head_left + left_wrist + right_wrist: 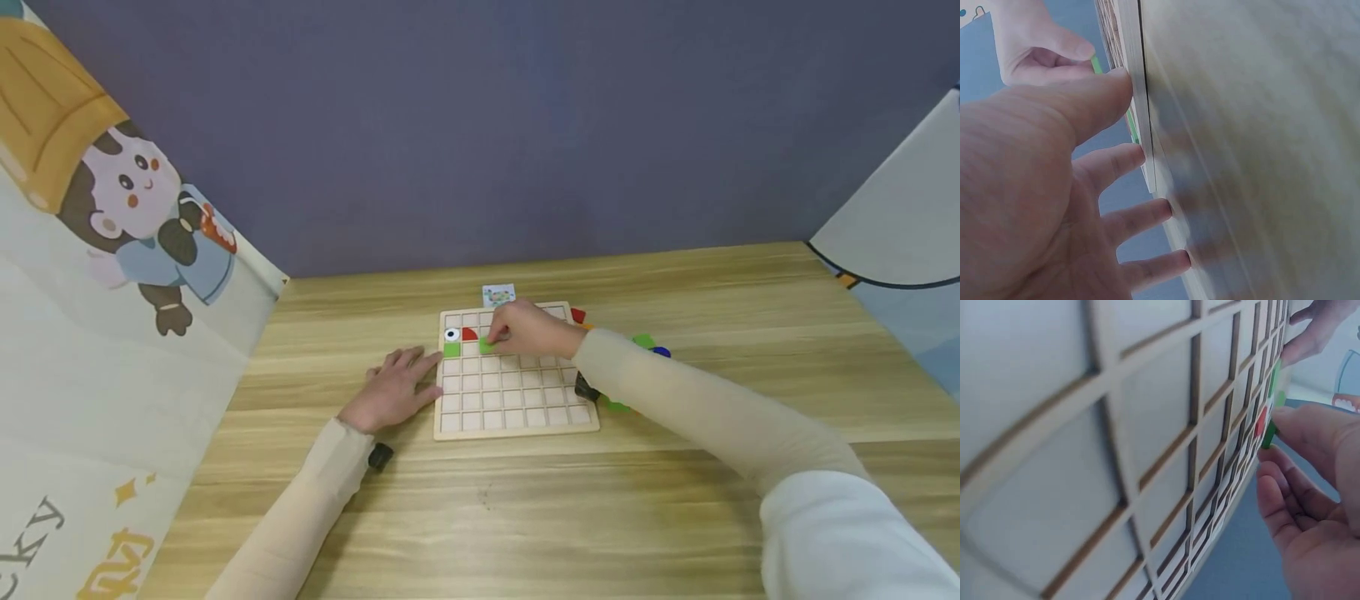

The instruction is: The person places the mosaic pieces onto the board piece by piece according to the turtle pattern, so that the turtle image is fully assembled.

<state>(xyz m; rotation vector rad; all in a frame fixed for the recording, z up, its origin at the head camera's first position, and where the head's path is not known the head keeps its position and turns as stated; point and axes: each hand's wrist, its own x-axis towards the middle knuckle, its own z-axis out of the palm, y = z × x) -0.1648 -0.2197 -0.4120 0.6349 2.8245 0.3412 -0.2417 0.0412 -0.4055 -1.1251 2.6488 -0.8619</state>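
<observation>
A wooden grid board lies on the table, its square cells framed by thin raised strips. Near its upper left are a white tile with a black eye, a red tile with a curved edge and a green square tile. My right hand pinches another green tile between thumb and fingers, over the board's upper part. At the board's left edge, my left hand rests with spread fingers, thumb and index touching the side, as the left wrist view shows.
A small picture card lies behind the board. To its right, partly hidden by my right sleeve, are loose pieces, among them a red piece, a green piece and a blue piece. A dark wall rises behind the table.
</observation>
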